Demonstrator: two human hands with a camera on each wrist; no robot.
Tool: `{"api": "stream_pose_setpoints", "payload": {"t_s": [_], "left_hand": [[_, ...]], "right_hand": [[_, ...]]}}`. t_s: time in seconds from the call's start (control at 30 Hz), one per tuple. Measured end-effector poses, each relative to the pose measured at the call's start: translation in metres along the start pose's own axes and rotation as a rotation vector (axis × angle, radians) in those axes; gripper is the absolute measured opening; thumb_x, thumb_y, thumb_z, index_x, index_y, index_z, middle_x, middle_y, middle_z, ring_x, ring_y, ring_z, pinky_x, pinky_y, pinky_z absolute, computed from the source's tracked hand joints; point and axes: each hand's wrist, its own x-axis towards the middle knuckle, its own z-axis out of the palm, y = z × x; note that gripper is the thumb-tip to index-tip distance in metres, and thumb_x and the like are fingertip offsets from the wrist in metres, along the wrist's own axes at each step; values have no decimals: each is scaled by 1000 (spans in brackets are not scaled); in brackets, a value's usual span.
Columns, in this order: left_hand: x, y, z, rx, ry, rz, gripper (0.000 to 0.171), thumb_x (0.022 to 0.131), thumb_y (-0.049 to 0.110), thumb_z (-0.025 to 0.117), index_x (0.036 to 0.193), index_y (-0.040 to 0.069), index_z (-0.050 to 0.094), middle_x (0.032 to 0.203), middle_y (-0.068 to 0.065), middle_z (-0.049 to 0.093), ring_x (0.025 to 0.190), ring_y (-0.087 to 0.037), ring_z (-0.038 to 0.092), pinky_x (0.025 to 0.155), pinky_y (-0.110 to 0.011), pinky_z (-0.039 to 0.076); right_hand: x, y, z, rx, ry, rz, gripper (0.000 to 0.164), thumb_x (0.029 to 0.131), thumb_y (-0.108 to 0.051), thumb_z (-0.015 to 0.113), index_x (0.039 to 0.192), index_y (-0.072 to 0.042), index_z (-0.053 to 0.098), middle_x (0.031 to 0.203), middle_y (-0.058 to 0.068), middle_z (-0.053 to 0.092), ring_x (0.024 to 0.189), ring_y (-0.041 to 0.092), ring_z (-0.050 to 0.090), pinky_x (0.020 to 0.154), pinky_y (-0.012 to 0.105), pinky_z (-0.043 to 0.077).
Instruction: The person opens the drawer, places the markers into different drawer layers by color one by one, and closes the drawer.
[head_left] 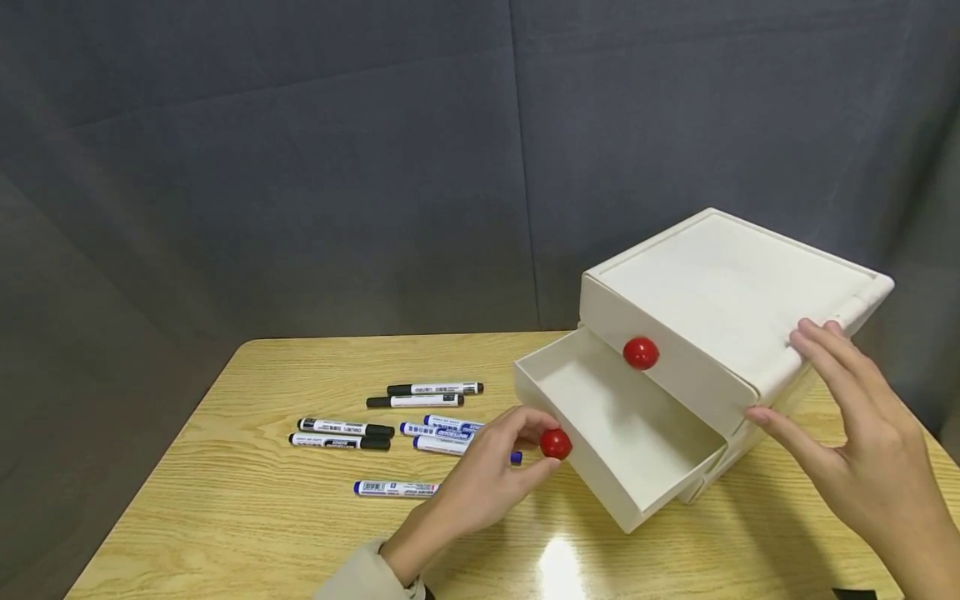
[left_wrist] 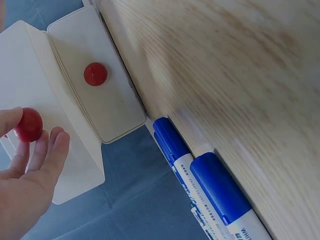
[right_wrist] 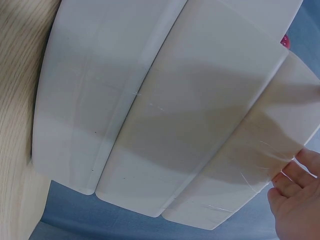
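Step in hand, my reading: working the pulled-out drawer (head_left: 622, 400) by its red knob (head_left: 556, 444); the white cabinet (head_left: 735, 283) sits right of centre in the head frame, and the wrist views make this the middle of three tiers; the drawer stands well out, its pale floor visible, no marker seen on it; upper knob (head_left: 641, 353) and lower knob (left_wrist: 95, 74) are on closed fronts.

Next move, judged: a straight push or pull along the runners, cabinet braced; from one instant I cannot tell which way the drawer is travelling; if it is to be loaded, I would need the left hand off the knob and over to the markers.

Grip, left hand (head_left: 498, 467), lower centre: narrow, thumb and fingers pinching the knob; grip, right hand (head_left: 870, 425), far right: wide, thumb at the front edge, fingertips on the cabinet's top side edge; it carries nothing, and I take it as a steadying touch.

Desk (head_left: 247, 517), left of centre: black-capped markers (head_left: 341, 442) lie in two pairs; blue-capped markers (head_left: 442, 446) lie beside them, partly hidden behind the left hand, so I leave them uncounted.
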Motion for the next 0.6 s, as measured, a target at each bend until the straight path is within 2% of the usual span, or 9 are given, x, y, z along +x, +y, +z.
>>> {"api": "stream_pose_setpoints", "payload": {"t_s": [0.6], "left_hand": [[-8, -5, -1, 1, 16, 16, 27, 92, 11, 69, 118, 8, 61, 113, -2, 67, 106, -14, 63, 100, -31, 54]], "right_hand": [[0, 0, 0, 3, -3, 2, 90, 83, -72, 58, 135, 1, 58, 141, 21, 57, 144, 11, 40, 118, 13, 27]]}}
